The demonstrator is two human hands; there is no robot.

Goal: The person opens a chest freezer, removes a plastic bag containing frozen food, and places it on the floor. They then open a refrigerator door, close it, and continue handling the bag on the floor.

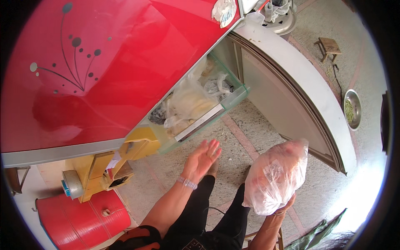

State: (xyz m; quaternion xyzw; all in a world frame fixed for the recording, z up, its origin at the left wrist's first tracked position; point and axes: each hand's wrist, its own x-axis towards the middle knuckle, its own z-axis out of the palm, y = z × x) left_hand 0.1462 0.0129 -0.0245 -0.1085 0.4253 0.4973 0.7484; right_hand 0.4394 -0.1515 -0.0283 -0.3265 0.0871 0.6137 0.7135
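Note:
A large clear plastic bag (275,175), its pinkish contents blurred by the film and a printed label on its side, rests in my right hand (286,204). That hand grips it from below, mostly hidden by the bag. My left hand (203,157) is bare, palm up with fingers apart, just short of a pulled-out freezer drawer (200,123). In this greenish transparent drawer lie several knotted plastic bags (193,97), some pale, some dark. The red refrigerator door (125,62) above it is shut, while the lower freezer door (281,90) stands swung out to the right.
A small wooden stool (329,46) and a metal bowl of green vegetable pieces (352,109) are on the floor beyond the door. At left are a red drum (84,215), a yellow wooden piece of furniture (93,172) and a metal pot (72,183). Green cloth (318,232) lies lower right.

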